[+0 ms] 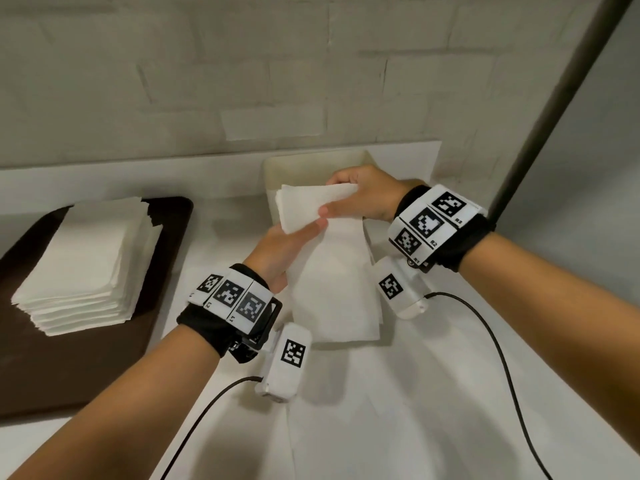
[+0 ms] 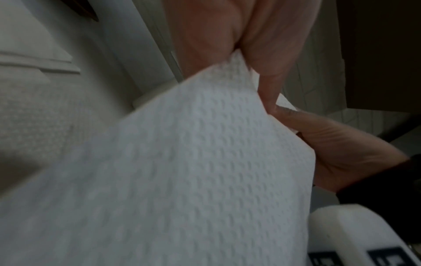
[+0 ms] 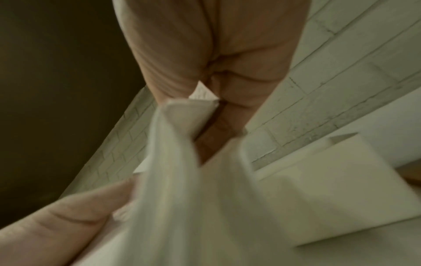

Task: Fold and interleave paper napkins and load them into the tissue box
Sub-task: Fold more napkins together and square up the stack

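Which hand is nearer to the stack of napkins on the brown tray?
Left. The left hand holds the folded napkin at the table's middle, closer to the napkin stack on the brown tray. The right hand grips the same napkin farther right, over the box.

White tabletop bearing a dark brown tray left of the grip, cream open box just behind.

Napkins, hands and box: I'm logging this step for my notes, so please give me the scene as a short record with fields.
held item: napkin, lifted over the table
left hand: pinches the napkin's near edge
right hand: grips the napkin's far edge
tissue box: open, behind the hands, by the wall
napkin stack: on the dark tray, to the left
flat napkins: lie on the table under the hands
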Tool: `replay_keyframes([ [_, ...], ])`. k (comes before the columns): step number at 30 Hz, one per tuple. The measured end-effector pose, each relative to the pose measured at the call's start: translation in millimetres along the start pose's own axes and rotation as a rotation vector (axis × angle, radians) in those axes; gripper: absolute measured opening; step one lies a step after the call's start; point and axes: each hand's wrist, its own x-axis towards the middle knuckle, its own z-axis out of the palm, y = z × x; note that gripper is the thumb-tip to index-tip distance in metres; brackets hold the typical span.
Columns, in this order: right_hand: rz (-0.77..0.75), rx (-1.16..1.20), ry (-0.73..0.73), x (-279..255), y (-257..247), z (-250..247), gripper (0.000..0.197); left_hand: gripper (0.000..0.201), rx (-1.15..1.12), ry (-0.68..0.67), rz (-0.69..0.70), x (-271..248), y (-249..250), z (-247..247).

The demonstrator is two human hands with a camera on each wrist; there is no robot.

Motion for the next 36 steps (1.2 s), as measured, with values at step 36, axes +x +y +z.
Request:
replay_keyframes([
  [36, 0.620, -0.137, 0.102, -69.2, 100.2, 47.5, 0.051, 0.037, 0.089, 0.059, -0.303, 16.3, -63.6, -49.5],
])
